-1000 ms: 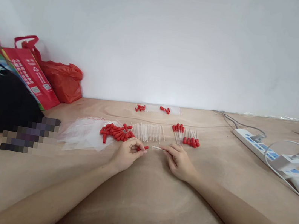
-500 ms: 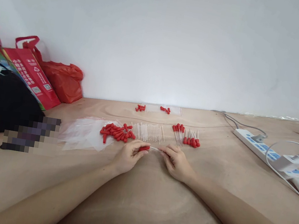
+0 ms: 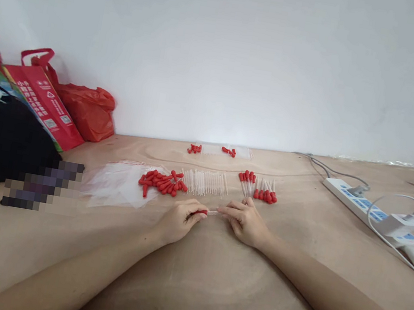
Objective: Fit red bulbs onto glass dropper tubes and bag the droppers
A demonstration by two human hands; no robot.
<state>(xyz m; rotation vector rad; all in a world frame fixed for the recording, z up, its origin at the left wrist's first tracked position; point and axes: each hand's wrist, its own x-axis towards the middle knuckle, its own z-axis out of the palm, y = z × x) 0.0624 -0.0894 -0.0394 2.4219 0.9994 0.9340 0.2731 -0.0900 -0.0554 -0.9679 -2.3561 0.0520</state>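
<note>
My left hand (image 3: pixel 181 219) is closed on a red rubber dropper bulb (image 3: pixel 202 212), mostly covered by the fingers. My right hand (image 3: pixel 245 222) pinches a clear thin dropper tube (image 3: pixel 213 212) whose left end meets the bulb; how deep it sits inside I cannot tell. Beyond the left hand lies a heap of loose red bulbs (image 3: pixel 162 182). A row of bare clear tubes (image 3: pixel 206 183) is beside the heap. Behind the right hand are droppers with bulbs on, one group (image 3: pixel 247 177) bulbs away from me, another group (image 3: pixel 266 195) bulbs toward me.
Clear plastic bags (image 3: pixel 114 184) lie flat left of the heap. A further bag (image 3: pixel 212 148) with red bulbs stands near the wall. Red shopping bags (image 3: pixel 47 102) and a black cloth bag (image 3: pixel 7 137) occupy the left. A white power strip (image 3: pixel 361 204) with cables is at right.
Both hands have come slightly nearer to me with the bulb and tube. The left fingers now cover more of the bulb, and some right fingers have lifted.
</note>
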